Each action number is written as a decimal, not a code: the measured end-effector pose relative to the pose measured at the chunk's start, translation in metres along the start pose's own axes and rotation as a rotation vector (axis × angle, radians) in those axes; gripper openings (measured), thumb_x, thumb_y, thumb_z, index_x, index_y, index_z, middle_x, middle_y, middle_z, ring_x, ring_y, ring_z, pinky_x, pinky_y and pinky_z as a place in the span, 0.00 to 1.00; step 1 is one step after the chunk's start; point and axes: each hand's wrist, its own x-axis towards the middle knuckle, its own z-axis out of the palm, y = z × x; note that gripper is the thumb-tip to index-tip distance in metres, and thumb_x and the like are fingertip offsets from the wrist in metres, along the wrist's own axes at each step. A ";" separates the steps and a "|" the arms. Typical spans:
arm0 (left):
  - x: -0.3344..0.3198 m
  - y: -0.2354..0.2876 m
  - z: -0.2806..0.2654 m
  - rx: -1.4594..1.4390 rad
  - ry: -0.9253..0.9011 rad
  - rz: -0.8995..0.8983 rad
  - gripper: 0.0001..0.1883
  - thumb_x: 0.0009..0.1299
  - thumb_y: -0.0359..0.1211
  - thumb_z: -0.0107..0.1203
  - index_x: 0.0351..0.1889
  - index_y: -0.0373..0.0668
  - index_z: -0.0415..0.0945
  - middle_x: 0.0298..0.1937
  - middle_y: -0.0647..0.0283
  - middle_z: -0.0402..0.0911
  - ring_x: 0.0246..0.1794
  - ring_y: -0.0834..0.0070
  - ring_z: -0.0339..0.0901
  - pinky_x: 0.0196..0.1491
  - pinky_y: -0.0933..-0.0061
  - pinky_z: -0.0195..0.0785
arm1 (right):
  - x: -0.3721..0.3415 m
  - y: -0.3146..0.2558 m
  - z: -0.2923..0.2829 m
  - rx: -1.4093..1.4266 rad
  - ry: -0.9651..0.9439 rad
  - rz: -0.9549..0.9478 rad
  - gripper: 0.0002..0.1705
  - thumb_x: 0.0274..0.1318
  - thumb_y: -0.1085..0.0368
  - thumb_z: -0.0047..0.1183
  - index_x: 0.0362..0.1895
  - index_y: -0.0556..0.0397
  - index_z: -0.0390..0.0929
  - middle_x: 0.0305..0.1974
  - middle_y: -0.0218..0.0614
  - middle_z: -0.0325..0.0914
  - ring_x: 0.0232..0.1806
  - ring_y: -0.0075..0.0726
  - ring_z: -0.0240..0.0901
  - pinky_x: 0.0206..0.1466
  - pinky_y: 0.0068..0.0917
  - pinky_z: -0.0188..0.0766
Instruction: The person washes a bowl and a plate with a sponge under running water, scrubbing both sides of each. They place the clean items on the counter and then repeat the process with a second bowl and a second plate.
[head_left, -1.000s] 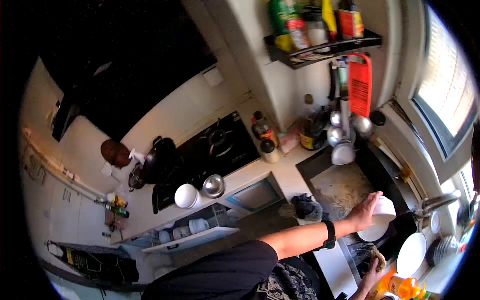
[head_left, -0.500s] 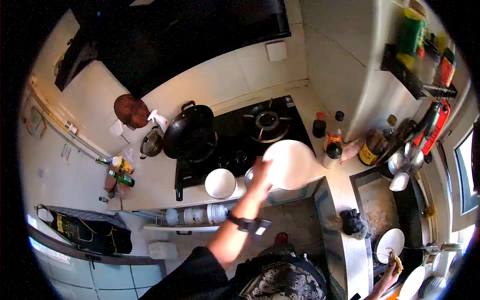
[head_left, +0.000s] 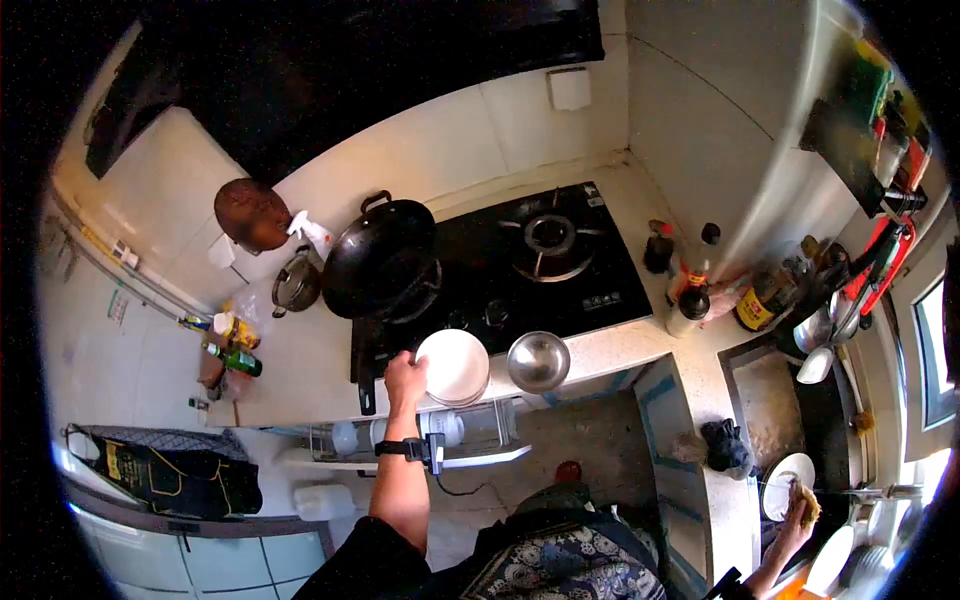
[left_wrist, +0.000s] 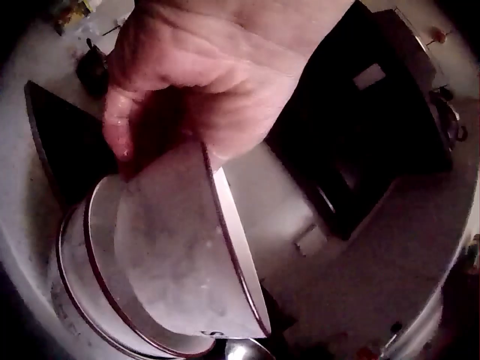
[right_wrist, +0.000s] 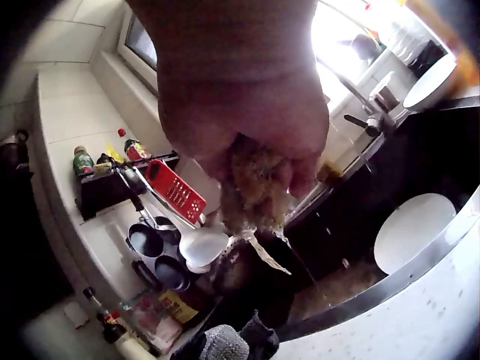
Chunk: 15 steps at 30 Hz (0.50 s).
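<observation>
My left hand [head_left: 405, 380] grips the edge of a white bowl [head_left: 453, 362] at the front edge of the counter, beside the stove. In the left wrist view the bowl [left_wrist: 180, 247] is tilted, its dark rim to the right, overlapping a stack of white bowls [left_wrist: 79, 255] beneath it. A steel bowl [head_left: 538, 362] stands to the right. Over by the sink, my right hand [head_left: 793, 538] holds a brown, fibrous scrubber [right_wrist: 255, 187] in its fingers, and water drips from it. A white plate [right_wrist: 414, 234] lies in the sink just past that hand.
A black wok [head_left: 378, 258] sits on the stove [head_left: 510, 285]. Sauce bottles [head_left: 690, 300] stand in the corner near the sink [head_left: 765, 400]. A dark cloth [head_left: 727, 447] lies on the counter by the sink. An open drawer [head_left: 460, 458] juts out below the counter.
My left hand has carried the white bowl from the sink, leftward across the counter, to the bowl stack by the stove. The right hand stays by the sink with the scrubber.
</observation>
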 end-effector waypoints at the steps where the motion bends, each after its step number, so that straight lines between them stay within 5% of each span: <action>1: 0.001 -0.002 0.002 -0.013 0.002 -0.009 0.17 0.58 0.43 0.60 0.34 0.36 0.80 0.32 0.49 0.82 0.35 0.52 0.80 0.41 0.59 0.70 | 0.000 0.003 -0.005 0.005 -0.005 0.009 0.18 0.65 0.65 0.47 0.56 0.59 0.70 0.52 0.39 0.74 0.51 0.34 0.73 0.59 0.26 0.68; 10: 0.013 -0.021 0.023 0.075 0.032 -0.097 0.21 0.50 0.44 0.69 0.30 0.36 0.80 0.31 0.50 0.83 0.34 0.56 0.81 0.39 0.59 0.71 | -0.010 0.028 -0.052 0.081 -0.015 0.076 0.19 0.64 0.59 0.49 0.56 0.55 0.72 0.49 0.35 0.76 0.50 0.31 0.72 0.56 0.26 0.68; 11: 0.038 -0.067 0.050 0.022 0.014 -0.093 0.22 0.49 0.45 0.69 0.30 0.36 0.80 0.32 0.50 0.83 0.34 0.55 0.81 0.40 0.58 0.72 | -0.012 0.031 -0.056 0.017 0.020 0.081 0.20 0.63 0.57 0.49 0.55 0.53 0.73 0.48 0.33 0.76 0.48 0.30 0.72 0.51 0.24 0.69; 13: 0.019 -0.037 0.028 0.052 0.029 -0.109 0.25 0.47 0.47 0.70 0.33 0.37 0.80 0.36 0.50 0.82 0.38 0.55 0.80 0.43 0.59 0.71 | -0.015 0.036 -0.063 -0.112 0.089 0.098 0.20 0.62 0.53 0.50 0.54 0.48 0.75 0.46 0.28 0.78 0.42 0.27 0.73 0.41 0.21 0.71; 14: 0.055 -0.098 0.055 0.132 0.120 0.007 0.26 0.46 0.47 0.71 0.37 0.40 0.79 0.39 0.51 0.81 0.42 0.55 0.78 0.47 0.60 0.70 | -0.017 0.008 -0.052 -0.199 0.102 0.025 0.20 0.62 0.52 0.51 0.53 0.47 0.76 0.44 0.27 0.78 0.40 0.26 0.73 0.38 0.20 0.71; 15: 0.038 -0.064 0.034 0.149 0.228 0.029 0.28 0.47 0.47 0.71 0.41 0.42 0.77 0.41 0.52 0.79 0.45 0.54 0.76 0.48 0.59 0.69 | -0.023 -0.023 -0.048 -0.344 0.114 0.158 0.20 0.62 0.52 0.51 0.52 0.47 0.76 0.44 0.27 0.79 0.40 0.25 0.73 0.39 0.21 0.71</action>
